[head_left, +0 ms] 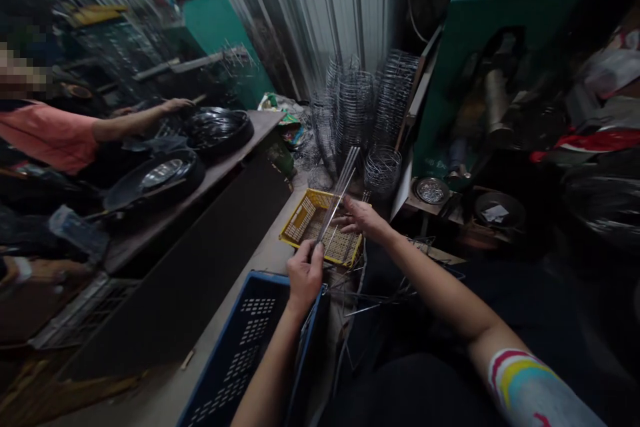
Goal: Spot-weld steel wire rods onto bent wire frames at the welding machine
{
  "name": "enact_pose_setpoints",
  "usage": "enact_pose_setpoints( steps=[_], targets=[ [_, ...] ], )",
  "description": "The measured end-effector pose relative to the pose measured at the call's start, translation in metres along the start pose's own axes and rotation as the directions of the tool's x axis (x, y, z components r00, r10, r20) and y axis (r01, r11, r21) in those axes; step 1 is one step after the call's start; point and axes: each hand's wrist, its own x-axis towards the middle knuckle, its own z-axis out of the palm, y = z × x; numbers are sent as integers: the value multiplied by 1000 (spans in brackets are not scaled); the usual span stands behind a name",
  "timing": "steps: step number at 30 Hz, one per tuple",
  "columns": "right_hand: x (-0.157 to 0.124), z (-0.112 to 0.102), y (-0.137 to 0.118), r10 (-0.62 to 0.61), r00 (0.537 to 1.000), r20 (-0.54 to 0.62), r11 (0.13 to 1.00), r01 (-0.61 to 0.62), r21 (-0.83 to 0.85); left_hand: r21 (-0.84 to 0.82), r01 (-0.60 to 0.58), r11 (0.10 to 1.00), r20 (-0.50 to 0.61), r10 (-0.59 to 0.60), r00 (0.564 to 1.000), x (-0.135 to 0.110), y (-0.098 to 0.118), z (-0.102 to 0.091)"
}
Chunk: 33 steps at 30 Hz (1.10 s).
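Observation:
My left hand (306, 273) is closed around the lower end of a bundle of thin metal rods (336, 195), which slants up and away to the right. Close to the bundle's right side is my right hand (364, 219), its fingers spread apart and partly hidden by the rods. Whether its fingertips touch them I cannot tell. Under both hands sits a yellow plastic basket (301, 248) with a perforated bottom. A blue plastic crate (250, 280) stands nearer to me, below my left forearm.
Stacked wire baskets (355, 103) rise behind the yellow basket. To the right stands a green machine (435, 80), with a bowl of small metal parts (431, 191) near its foot. Across a workbench (267, 121) at left, a co-worker's arm (135, 123) reaches over black bowls.

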Motion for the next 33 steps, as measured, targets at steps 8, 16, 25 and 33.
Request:
enact_pose_setpoints(
  steps=[8,16,25,33],
  targets=[
    [7,46,16,34,989,-142,986,-10,165,-201,146,969,115,-125,986,-25,-17,44],
    [9,42,26,-67,998,-15,985,68,161,-652,535,536,434,-315,844,18,-21,28],
    [14,39,44,79,996,-36,987,-73,143,-641,532,553,436,-309,846,39,-37,18],
    [21,56,53,30,998,-60,999,-28,24,-403,509,760,446,-322,835,28,-39,-14]
  ],
)
